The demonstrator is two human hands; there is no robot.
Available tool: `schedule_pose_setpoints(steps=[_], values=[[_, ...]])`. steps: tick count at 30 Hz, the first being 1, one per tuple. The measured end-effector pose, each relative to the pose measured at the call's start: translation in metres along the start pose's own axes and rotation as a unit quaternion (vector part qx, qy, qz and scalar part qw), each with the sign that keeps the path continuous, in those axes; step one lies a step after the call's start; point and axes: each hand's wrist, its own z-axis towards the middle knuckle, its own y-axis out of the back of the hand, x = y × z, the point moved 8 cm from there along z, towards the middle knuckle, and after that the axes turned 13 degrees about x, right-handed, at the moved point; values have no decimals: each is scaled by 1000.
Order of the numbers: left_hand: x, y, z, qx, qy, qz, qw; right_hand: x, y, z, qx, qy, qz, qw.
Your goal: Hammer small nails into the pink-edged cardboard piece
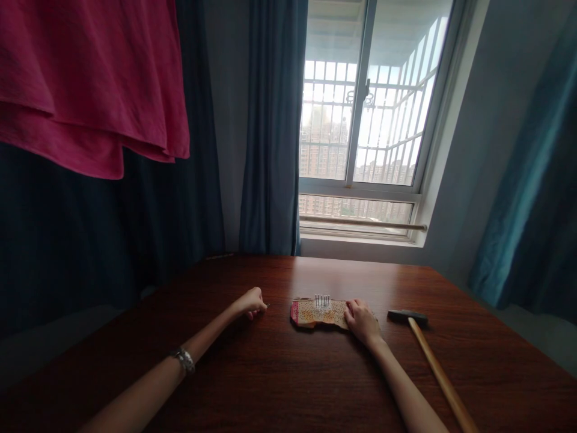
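Observation:
A small flat wooden block [315, 313], pale and speckled with a red left end, lies on the dark wooden table [279, 373]. Several nails [322, 299] stand upright in its far edge. My right hand [360, 320] rests on the block's right end, fingers curled down on it. My left hand [251, 302] is closed in a pinch to the left of the block, with a small nail [267, 306] sticking out from its fingertips. A bracelet [184, 359] sits on my left wrist.
A hammer [428, 355] with a dark head and long wooden handle lies to the right of my right hand. A window [360, 120] with blue curtains is beyond the table. Pink cloth [90, 84] hangs at the upper left.

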Motion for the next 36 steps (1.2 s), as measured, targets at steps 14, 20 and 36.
schedule_pose_setpoints(steps=[14, 20, 36], values=[[-30, 0, -16, 25, -113, -112, 987, -6, 1, 3, -1, -22, 61, 998], [-91, -17, -30, 9, -266, -258, 929, 14, 35, -8, -132, 75, 148, 977], [-177, -98, -46, 23, -357, -222, 907, 57, 24, -8, -1, 143, 517, 844]])
